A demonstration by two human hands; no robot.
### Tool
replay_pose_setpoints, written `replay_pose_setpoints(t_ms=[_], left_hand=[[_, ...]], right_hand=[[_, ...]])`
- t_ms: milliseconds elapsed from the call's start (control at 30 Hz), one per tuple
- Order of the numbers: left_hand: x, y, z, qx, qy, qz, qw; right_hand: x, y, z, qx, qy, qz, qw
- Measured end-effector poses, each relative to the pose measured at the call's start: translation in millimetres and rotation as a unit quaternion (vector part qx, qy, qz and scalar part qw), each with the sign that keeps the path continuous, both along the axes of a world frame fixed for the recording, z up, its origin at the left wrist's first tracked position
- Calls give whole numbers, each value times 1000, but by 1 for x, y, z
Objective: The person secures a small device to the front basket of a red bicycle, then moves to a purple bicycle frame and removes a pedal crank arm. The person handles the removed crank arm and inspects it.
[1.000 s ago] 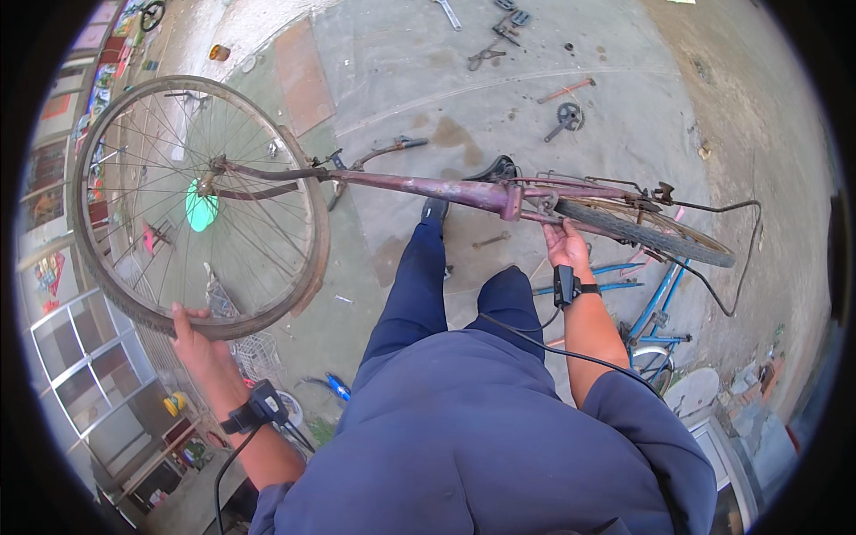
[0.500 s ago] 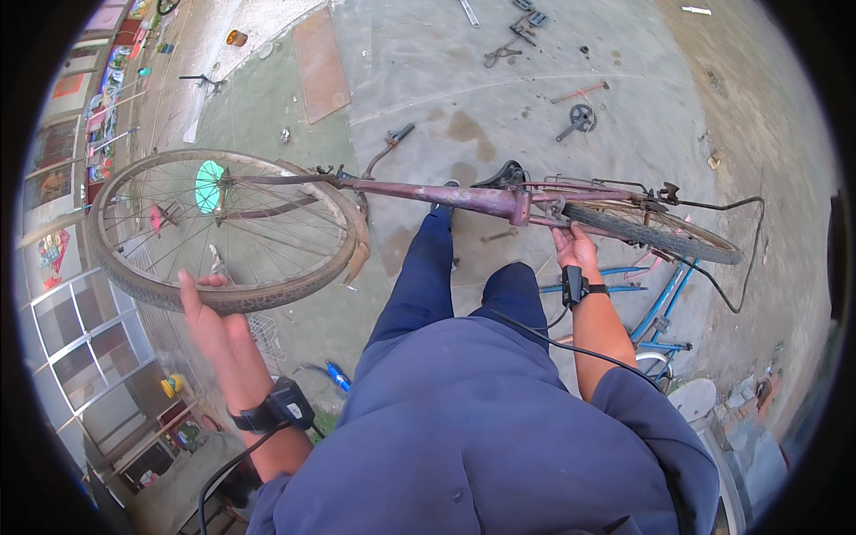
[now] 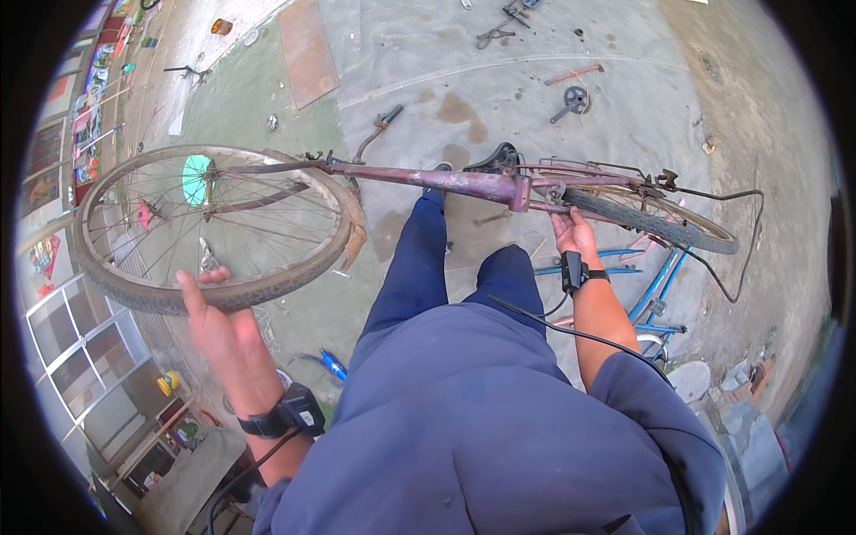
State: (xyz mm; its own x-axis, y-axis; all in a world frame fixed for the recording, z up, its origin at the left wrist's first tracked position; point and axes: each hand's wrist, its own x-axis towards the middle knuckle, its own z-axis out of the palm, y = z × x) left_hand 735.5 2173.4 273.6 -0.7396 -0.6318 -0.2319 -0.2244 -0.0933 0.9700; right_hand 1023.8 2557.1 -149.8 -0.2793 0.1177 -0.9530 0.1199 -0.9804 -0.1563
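Note:
An old purplish-red bicycle frame (image 3: 477, 185) lies sideways across the view, held up off the ground. Its spoked front wheel (image 3: 316, 276), with a worn muddy tyre, is at the left. Around the near side of that tyre my left hand (image 3: 227, 330) is closed, fingertips showing inside the rim. My right hand (image 3: 575, 234) holds the frame tubes from below, beside the rear wheel (image 3: 651, 218); part of its grip is hidden under the tubes. A bent black handlebar-like tube (image 3: 758, 214) sticks out past the rear wheel at the right.
On the concrete lie a crank with chainring (image 3: 575, 102), a red rod (image 3: 575, 73), pedals (image 3: 515, 16) and a brown board (image 3: 308, 53). Blue frame tubes (image 3: 655, 285) rest near my right arm. A blue tool-like object (image 3: 333, 364) lies near my left leg. Windowed walls (image 3: 85, 330) stand at the left.
The bicycle and both hands have shifted slightly left in the view, with both grips kept. The ground and the things on it have slid a little up and left.

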Motion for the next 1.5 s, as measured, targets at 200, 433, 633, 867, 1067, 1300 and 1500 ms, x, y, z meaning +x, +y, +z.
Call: replay_pose_setpoints(t_ms=[200,433,633,867,1067,1300,1500], left_hand=[[12,-3,-17,-5,-22,-3,1000],[27,-13,-39,-78,-14,-96,992],[27,-18,-43,-53,-63,-127,989],[24,-19,-38,-68,-106,-155,980],[42,-35,-18,48,-84,-244,965],[72,-138,16,317,-11,-150,936],[112,-297,-9,355,4,-74,932]], right_hand=[[-6,3,11,-22,22,40,999],[55,26,65,45,10,159,986],[140,72,113,94,-41,124,987],[216,65,156,98,-102,126,982],[231,33,167,84,-110,162,977],[146,-20,188,104,-99,392,909],[-5,-151,204,109,-2,675,730]])
